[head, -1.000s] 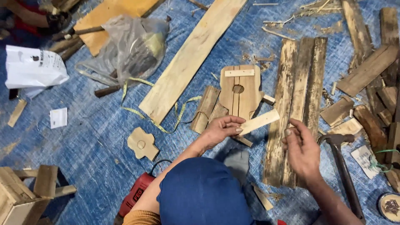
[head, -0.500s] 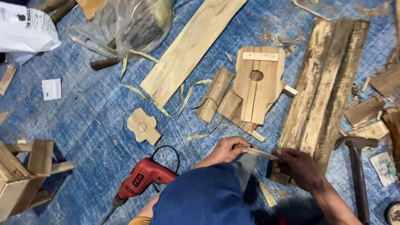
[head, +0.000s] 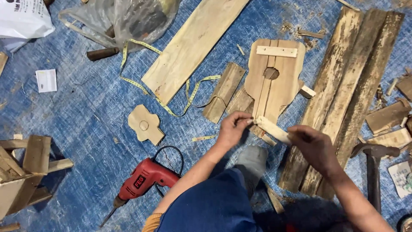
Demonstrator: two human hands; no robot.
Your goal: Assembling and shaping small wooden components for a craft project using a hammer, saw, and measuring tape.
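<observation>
A blue woven mat covers the floor and carries everything. On its right side lie three long, rough weathered planks, side by side; a paler, smoother board lies at a slant in the upper middle, with a yellow measuring tape curling around its lower end. Between them rests a guitar-shaped wooden cutout with a round hole and a small crossbar. A red electric drill lies at lower left of the person's arms, and a hammer sits just right of the planks. Just below the cutout, both hands hold a small pale wooden strip: the left hand pinches its upper-left end, while the right hand is clenched around its lower-right end.
</observation>
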